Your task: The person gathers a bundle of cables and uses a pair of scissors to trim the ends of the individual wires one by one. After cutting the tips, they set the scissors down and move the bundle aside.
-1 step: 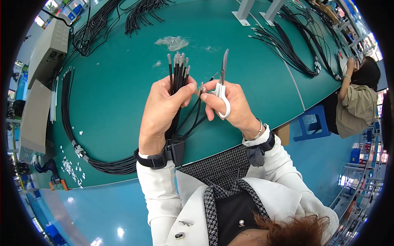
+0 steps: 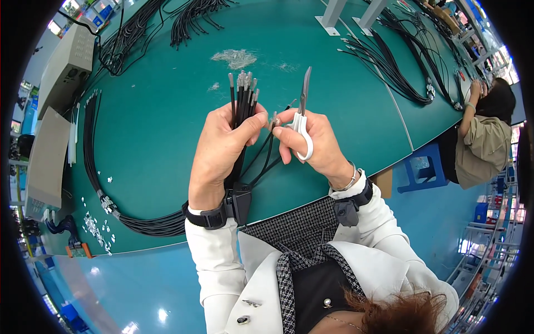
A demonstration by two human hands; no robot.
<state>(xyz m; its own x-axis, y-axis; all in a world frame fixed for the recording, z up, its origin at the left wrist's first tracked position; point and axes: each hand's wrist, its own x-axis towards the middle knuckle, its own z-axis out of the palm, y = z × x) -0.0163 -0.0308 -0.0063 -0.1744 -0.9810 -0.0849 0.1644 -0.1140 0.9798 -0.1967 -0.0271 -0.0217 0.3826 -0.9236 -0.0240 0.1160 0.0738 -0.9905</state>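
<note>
- The person's two hands (image 2: 219, 140)
- One pair of scissors (image 2: 302, 106)
- Two black wrist straps (image 2: 214, 219)
- Two grey posts (image 2: 329, 15) toward the surface's (image 2: 345, 94) far edge
- One blue stool (image 2: 424, 171)
- One co-worker (image 2: 484, 147) along the near edge
- Black cables (image 2: 243, 108): beyond counting

From my end I can read no text, number or sign anywhere. The white-handled scissors (image 2: 302, 137) in the right hand (image 2: 322, 143) show me no legible lettering, nor does the black wrist device (image 2: 241, 204) just below the left hand (image 2: 216, 136). On the beige metal box (image 2: 74, 60), well off to the left hand's left, any marking is too small to make out; the dark oval pin (image 2: 243, 320) farther below that hand is equally unreadable to me.
</note>
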